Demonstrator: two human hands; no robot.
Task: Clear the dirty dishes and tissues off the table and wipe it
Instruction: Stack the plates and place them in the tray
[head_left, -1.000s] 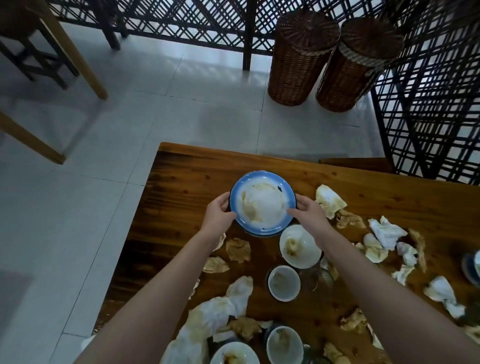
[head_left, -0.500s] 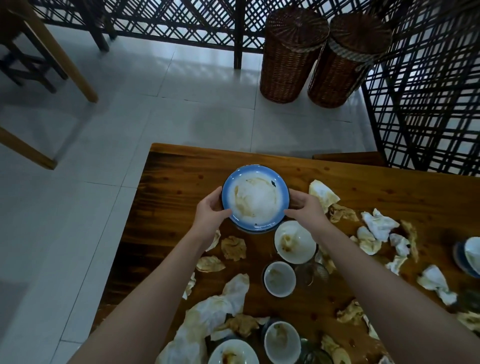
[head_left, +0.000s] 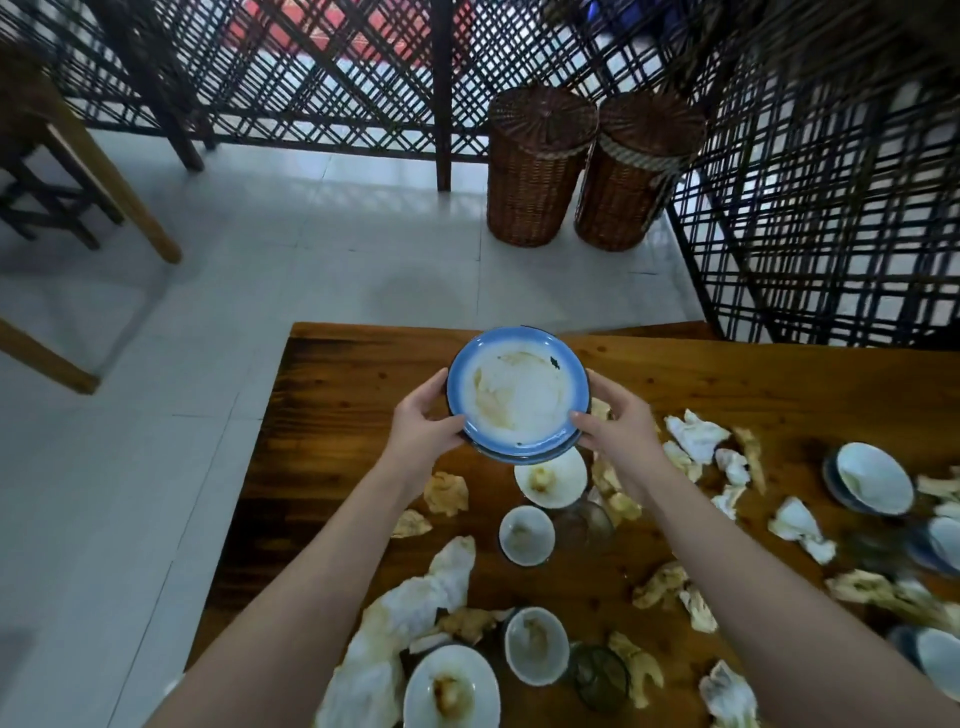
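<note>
left hand, right hand grip stacked blue plates above bench far-left corner | risk: greasy stack slides apart

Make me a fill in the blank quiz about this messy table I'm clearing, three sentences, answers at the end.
1. The left hand and right hand hold a plate whose rim is coloured ____.
2. Beside the lattice screen, ____ wicker baskets stand on the floor.
3. Crumpled tissues lie scattered on a table made of ____.

Missing words: blue; two; wood.
</note>
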